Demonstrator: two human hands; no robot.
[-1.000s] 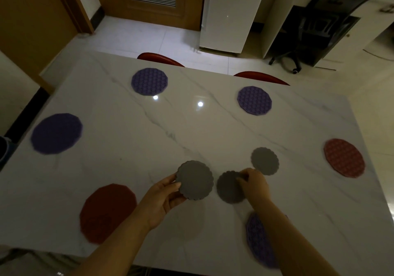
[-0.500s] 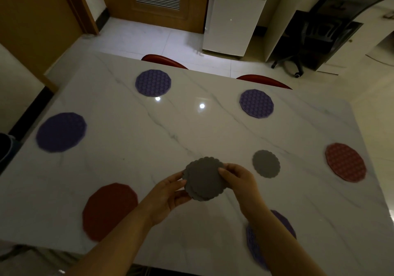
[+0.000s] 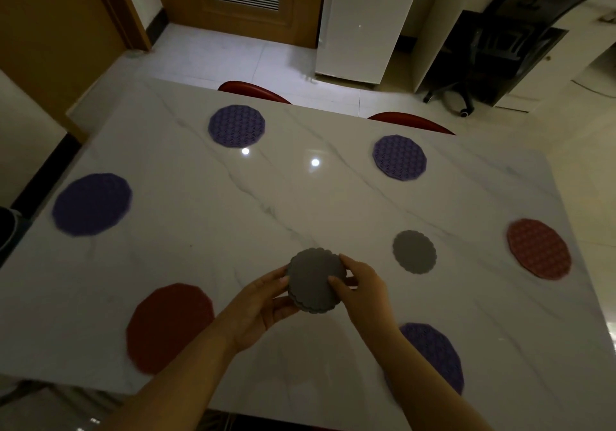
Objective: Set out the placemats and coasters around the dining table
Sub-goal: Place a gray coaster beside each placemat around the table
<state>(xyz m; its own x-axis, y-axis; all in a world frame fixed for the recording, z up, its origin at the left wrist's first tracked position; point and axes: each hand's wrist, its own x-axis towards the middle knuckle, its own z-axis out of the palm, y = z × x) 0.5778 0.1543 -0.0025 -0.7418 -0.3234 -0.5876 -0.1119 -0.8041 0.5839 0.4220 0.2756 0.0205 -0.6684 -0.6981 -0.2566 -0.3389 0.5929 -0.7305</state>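
Six placemats ring the tabletop (image 3: 200, 230); one coaster (image 3: 414, 251) lies at right. Your left hand (image 3: 256, 307) and right hand (image 3: 361, 292) both grasp the coaster stack (image 3: 315, 280) mid-frame, undistributed.

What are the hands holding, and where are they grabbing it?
A small stack of grey coasters, held by its edges: left hand on the left rim, right hand on the right.
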